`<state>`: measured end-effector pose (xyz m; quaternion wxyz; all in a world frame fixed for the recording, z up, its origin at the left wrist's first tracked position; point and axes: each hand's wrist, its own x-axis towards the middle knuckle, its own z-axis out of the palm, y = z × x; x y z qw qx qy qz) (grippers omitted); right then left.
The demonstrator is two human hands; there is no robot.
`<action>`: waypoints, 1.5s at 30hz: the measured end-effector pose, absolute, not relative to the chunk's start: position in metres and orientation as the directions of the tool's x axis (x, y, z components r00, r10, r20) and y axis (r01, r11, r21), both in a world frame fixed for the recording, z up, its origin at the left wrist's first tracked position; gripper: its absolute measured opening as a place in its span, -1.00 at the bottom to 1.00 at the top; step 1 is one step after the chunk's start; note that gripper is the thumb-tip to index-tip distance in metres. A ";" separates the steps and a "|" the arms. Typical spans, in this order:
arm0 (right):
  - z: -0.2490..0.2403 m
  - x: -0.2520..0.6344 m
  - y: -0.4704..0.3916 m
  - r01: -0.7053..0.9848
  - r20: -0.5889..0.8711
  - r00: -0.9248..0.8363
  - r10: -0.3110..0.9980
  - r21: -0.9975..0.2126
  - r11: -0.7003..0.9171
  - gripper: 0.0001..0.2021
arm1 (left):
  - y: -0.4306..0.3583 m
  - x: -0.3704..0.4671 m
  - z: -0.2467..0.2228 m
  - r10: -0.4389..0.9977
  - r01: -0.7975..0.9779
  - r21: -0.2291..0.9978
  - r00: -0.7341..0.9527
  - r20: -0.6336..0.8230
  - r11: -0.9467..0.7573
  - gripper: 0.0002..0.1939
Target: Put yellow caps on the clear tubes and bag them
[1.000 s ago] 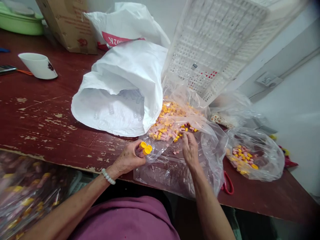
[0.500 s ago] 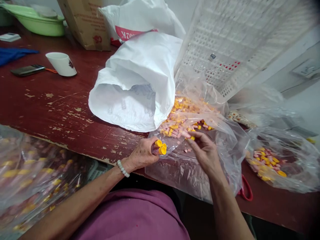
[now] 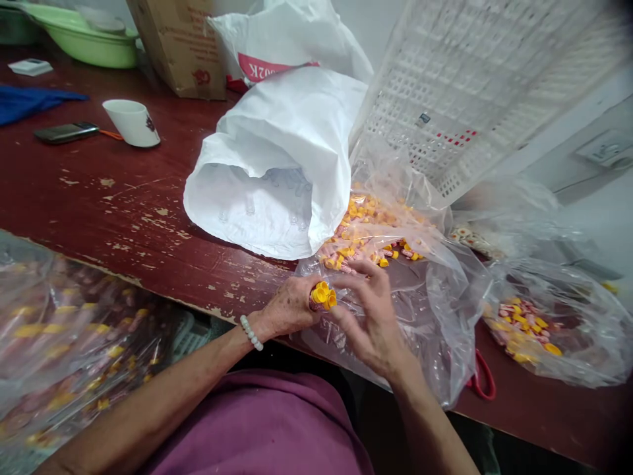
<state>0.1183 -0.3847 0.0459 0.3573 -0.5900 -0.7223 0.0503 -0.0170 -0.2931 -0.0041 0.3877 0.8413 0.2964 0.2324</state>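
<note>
My left hand, with a pale bead bracelet at the wrist, is closed around a few small tubes with yellow caps. Just right of them is my right hand, slightly blurred, its thumb and fingers apart and nothing visible between them. Behind my hands, many yellow-capped pieces lie in and around a clear plastic bag on the dark red table. A large white sack lies with its mouth toward me, a few clear tubes inside.
A white perforated crate leans behind the pieces. Another clear bag with yellow-capped pieces and red scissor handles are at the right. A white cup, phone, cardboard box and green basin stand left. Filled bags lie lower left.
My right hand has moved left from the pile to beside my left hand, and its fingers have opened. The yellow caps in my left hand are now more tightly bunched. The view has shifted slightly.
</note>
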 end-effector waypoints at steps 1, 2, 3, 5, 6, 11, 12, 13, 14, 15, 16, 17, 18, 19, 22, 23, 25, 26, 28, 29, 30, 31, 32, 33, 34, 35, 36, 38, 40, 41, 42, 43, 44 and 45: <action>0.043 0.115 -0.385 0.830 0.425 -0.091 0.901 -0.466 0.305 -0.70 | -0.293 -0.017 -0.004 0.687 0.317 0.807 0.712 0.145 -0.498 -0.72; 0.040 0.112 -0.385 0.839 0.389 -0.130 0.912 -0.447 0.310 -0.64 | -0.292 -0.017 -0.003 0.700 0.323 0.819 0.703 0.128 -0.474 -0.70; 0.037 0.111 -0.384 0.842 0.358 -0.158 0.920 -0.438 0.315 -0.60 | -0.292 -0.017 -0.003 0.717 0.334 0.828 0.688 0.112 -0.450 -0.71; 0.034 0.114 -0.383 0.833 0.323 -0.163 0.932 -0.462 0.306 -0.56 | -0.291 -0.018 -0.003 0.756 0.328 0.865 0.649 0.086 -0.380 -0.77; 0.034 0.117 -0.382 0.823 0.326 -0.139 0.935 -0.487 0.292 -0.54 | -0.290 -0.019 -0.003 0.772 0.299 0.900 0.633 0.063 -0.318 -0.78; 0.029 0.123 -0.377 0.823 0.417 -0.042 0.908 -0.501 0.269 -0.14 | -0.290 -0.026 -0.006 0.811 0.080 0.985 0.559 -0.173 0.155 -0.73; 0.025 0.120 -0.375 0.832 0.413 -0.078 0.907 -0.474 0.288 -0.08 | -0.291 -0.027 -0.006 0.796 0.038 0.973 0.568 -0.208 0.227 -0.76; 0.020 0.115 -0.374 0.837 0.405 -0.121 0.906 -0.449 0.312 -0.03 | -0.293 -0.028 -0.007 0.778 -0.006 0.959 0.586 -0.227 0.284 -0.78; 0.014 0.109 -0.373 0.840 0.398 -0.155 0.904 -0.429 0.333 -0.01 | -0.295 -0.029 -0.007 0.758 -0.044 0.943 0.607 -0.238 0.331 -0.78; 0.007 0.104 -0.371 0.839 0.399 -0.172 0.901 -0.419 0.346 -0.01 | -0.297 -0.029 -0.006 0.741 -0.073 0.927 0.625 -0.246 0.369 -0.79; 0.001 0.099 -0.370 0.837 0.413 -0.169 0.895 -0.420 0.352 -0.04 | -0.299 -0.030 -0.005 0.727 -0.093 0.912 0.638 -0.254 0.400 -0.79; -0.005 0.095 -0.367 0.831 0.436 -0.150 0.887 -0.430 0.352 -0.08 | -0.300 -0.030 -0.004 0.718 -0.107 0.899 0.644 -0.263 0.426 -0.81; -0.010 0.092 -0.365 0.825 0.463 -0.124 0.878 -0.444 0.350 -0.13 | -0.301 -0.030 -0.004 0.715 -0.119 0.886 0.643 -0.274 0.447 -0.82; -0.014 0.090 -0.363 0.819 0.484 -0.099 0.869 -0.457 0.348 -0.19 | -0.301 -0.029 -0.003 0.718 -0.131 0.876 0.635 -0.286 0.464 -0.83; -0.015 0.085 -0.355 0.807 0.507 -0.094 0.857 -0.465 0.364 -0.33 | -0.303 -0.030 -0.004 0.730 -0.177 0.850 0.615 -0.298 0.496 -0.85; -0.013 0.081 -0.352 0.803 0.495 -0.114 0.862 -0.465 0.373 -0.35 | -0.304 -0.031 -0.004 0.735 -0.193 0.842 0.608 -0.300 0.503 -0.85; -0.006 0.072 -0.347 0.785 0.457 -0.174 0.872 -0.471 0.403 -0.35 | -0.304 -0.037 -0.002 0.750 -0.218 0.831 0.585 -0.308 0.512 -0.83; -0.003 0.067 -0.345 0.768 0.441 -0.208 0.873 -0.479 0.425 -0.32 | -0.303 -0.045 0.001 0.766 -0.228 0.836 0.567 -0.303 0.499 -0.83; 0.002 0.058 -0.342 0.718 0.429 -0.262 0.864 -0.512 0.472 -0.19 | -0.297 -0.071 0.009 0.834 -0.252 0.873 0.487 -0.259 0.418 -0.82; 0.003 0.056 -0.341 0.688 0.428 -0.269 0.863 -0.541 0.483 -0.11 | -0.293 -0.091 0.015 0.883 -0.263 0.899 0.412 -0.224 0.351 -0.77; 0.004 0.055 -0.339 0.663 0.421 -0.257 0.870 -0.579 0.475 -0.06 | -0.290 -0.115 0.023 0.934 -0.265 0.927 0.309 -0.181 0.267 -0.69; 0.003 0.055 -0.338 0.646 0.401 -0.230 0.887 -0.619 0.447 -0.03 | -0.287 -0.142 0.031 0.975 -0.253 0.951 0.177 -0.136 0.179 -0.60; 0.003 0.056 -0.337 0.640 0.378 -0.196 0.905 -0.650 0.410 -0.05 | -0.286 -0.171 0.039 0.995 -0.226 0.969 0.042 -0.095 0.103 -0.56; 0.003 0.055 -0.335 0.641 0.362 -0.167 0.917 -0.666 0.380 -0.08 | -0.285 -0.199 0.046 0.995 -0.189 0.981 -0.084 -0.052 0.035 -0.58; 0.004 0.053 -0.334 0.648 0.362 -0.152 0.919 -0.666 0.370 -0.11 | -0.286 -0.224 0.051 0.979 -0.145 0.989 -0.204 -0.018 -0.012 -0.63; 0.004 0.047 -0.333 0.655 0.387 -0.160 0.908 -0.646 0.391 -0.13 | -0.288 -0.244 0.054 0.957 -0.111 0.994 -0.290 -0.015 -0.018 -0.70; 0.006 0.037 -0.332 0.656 0.429 -0.191 0.883 -0.613 0.440 -0.13 | -0.291 -0.258 0.053 0.941 -0.088 0.996 -0.337 -0.027 -0.003 -0.75; 0.008 0.006 -0.331 0.624 0.517 -0.317 0.795 -0.518 0.585 -0.07 | -0.302 -0.262 0.045 0.950 -0.079 0.995 -0.303 -0.074 0.053 -0.78; 0.007 -0.032 -0.330 0.580 0.538 -0.453 0.711 -0.427 0.693 -0.04 | -0.317 -0.243 0.029 0.976 -0.125 0.983 -0.155 -0.153 0.134 -0.75; 0.005 -0.050 -0.330 0.564 0.534 -0.504 0.679 -0.393 0.727 -0.05 | -0.324 -0.230 0.020 0.981 -0.164 0.972 -0.067 -0.183 0.170 -0.74; 0.002 -0.065 -0.330 0.553 0.524 -0.541 0.658 -0.368 0.748 -0.10 | -0.330 -0.217 0.011 0.982 -0.195 0.965 -0.044 -0.185 0.174 -0.76; -0.002 -0.078 -0.329 0.544 0.515 -0.566 0.644 -0.353 0.761 -0.16 | -0.335 -0.206 0.002 0.979 -0.216 0.957 -0.011 -0.202 0.195 -0.79; -0.005 -0.087 -0.327 0.532 0.512 -0.582 0.632 -0.348 0.772 -0.24 | -0.339 -0.199 -0.005 0.977 -0.240 0.948 0.012 -0.215 0.212 -0.82; -0.007 -0.094 -0.325 0.512 0.516 -0.592 0.618 -0.351 0.784 -0.30 | -0.341 -0.194 -0.010 0.975 -0.256 0.941 0.020 -0.223 0.221 -0.83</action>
